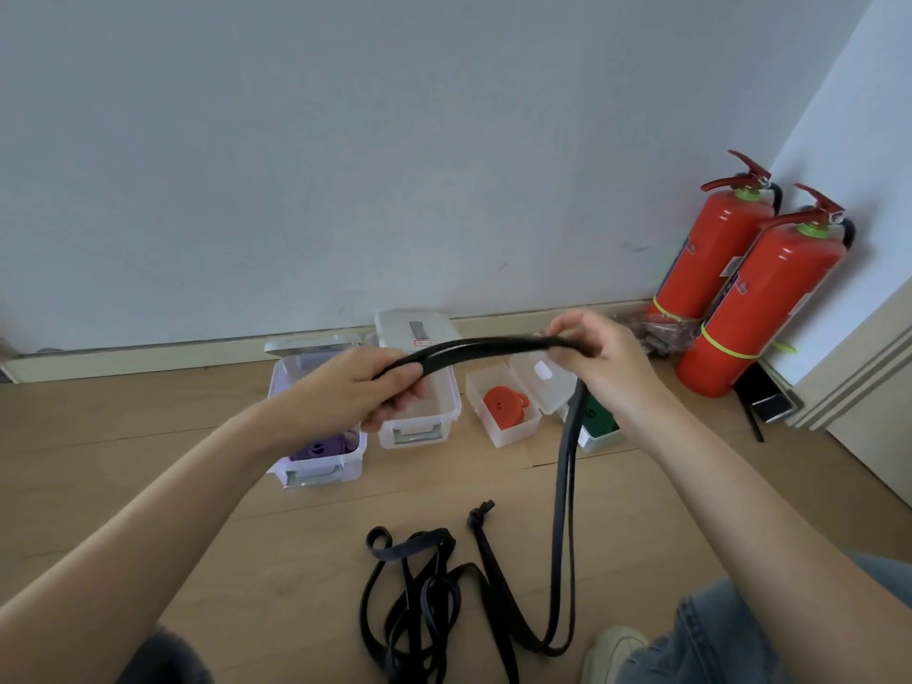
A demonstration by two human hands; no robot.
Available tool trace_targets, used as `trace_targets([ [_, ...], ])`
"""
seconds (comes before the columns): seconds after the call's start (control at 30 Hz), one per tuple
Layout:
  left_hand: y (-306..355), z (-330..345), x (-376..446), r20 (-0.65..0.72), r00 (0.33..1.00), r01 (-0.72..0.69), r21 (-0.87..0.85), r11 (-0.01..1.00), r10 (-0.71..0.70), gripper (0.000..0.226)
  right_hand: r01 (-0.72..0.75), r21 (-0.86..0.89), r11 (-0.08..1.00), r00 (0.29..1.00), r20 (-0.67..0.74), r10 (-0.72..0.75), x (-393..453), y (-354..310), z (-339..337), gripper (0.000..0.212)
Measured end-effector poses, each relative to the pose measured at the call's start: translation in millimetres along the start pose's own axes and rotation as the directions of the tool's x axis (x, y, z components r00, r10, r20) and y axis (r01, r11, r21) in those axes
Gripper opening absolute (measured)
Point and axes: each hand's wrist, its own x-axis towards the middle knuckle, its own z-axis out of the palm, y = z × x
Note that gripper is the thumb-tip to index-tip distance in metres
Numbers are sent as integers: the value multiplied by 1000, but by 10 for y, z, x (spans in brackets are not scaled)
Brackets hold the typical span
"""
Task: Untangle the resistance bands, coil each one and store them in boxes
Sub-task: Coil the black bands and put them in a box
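Both hands held one black resistance band (493,349) taut above the boxes: left hand (365,392) gripped its end, right hand (599,360) pinched it w/ the rest hanging to the near-floor tangle (419,594), prob. to start a coil. Empty clear box (419,417) waited behind.

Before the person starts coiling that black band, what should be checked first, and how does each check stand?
1. Both hands grip the black rubber resistance band: left hand, right hand. Ok.
2. Held band free of the tangled black pile on the wooden floor: its hanging loop reaches down beside the pile. Cannot tell.
3. An empty clear plastic box stands open. Ok.
4. Purple band's box, orange band's box and green band's box already filled. Ok.
5. Knot on the floor band undone. Not ok.
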Motion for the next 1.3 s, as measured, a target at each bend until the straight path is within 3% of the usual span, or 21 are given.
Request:
trace_targets([
  [0.1, 11, -22, 4, -24, 997, -68, 281, 957, 78, 27, -18, -264, 964, 961, 262, 90, -41, -34, 28, 24],
  [0.2, 48, 126, 2, 164, 983, -154, 486, 860, 83, 19, 48, -119, 992, 875, 483, 15, -148, -134, 192, 40],
  [0.3, 72, 225, 20, 211, 975, -178, 546, 819, 71, 18, 120, -109, 987, 803, 595, -32, -234, -199, 345, 31],
  [0.4, 76, 177, 16, 122, 991, -116, 552, 826, 57, 22, 123, -101, 987, 832, 552, -48, -235, -235, 359, 17],
  [0.53, 115, 150, -7, 74, 996, -74, 519, 852, 42, 19, 133, -157, 979, 865, 501, -37, -237, -232, 382, 16],
  [0.83, 248, 72, -47, 16, 1000, -22, 196, 980, 20, 17, 281, -114, 953, 913, 337, -229, -294, -219, 430, 11],
  [1.0, 328, 66, -95, 22, 999, -27, 134, 991, 25, 18, 144, 131, 981, 925, 334, -180, -331, -252, 505, 26],
  [1.1, 339, 73, -97, 41, 998, -45, 107, 993, 40, 20, 151, 212, 966, 935, 286, -209, -318, -281, 529, 29],
  [1.2, 301, 116, -40, -56, 998, -14, 28, 1000, 15, 37, 197, 178, 964, 926, 289, -243, -293, -294, 515, 19],
  [1.3, 243, 135, -5, -198, 978, 35, -134, 990, -61, 43, 245, 116, 962, 946, 186, -264, -267, -313, 460, 21],
])
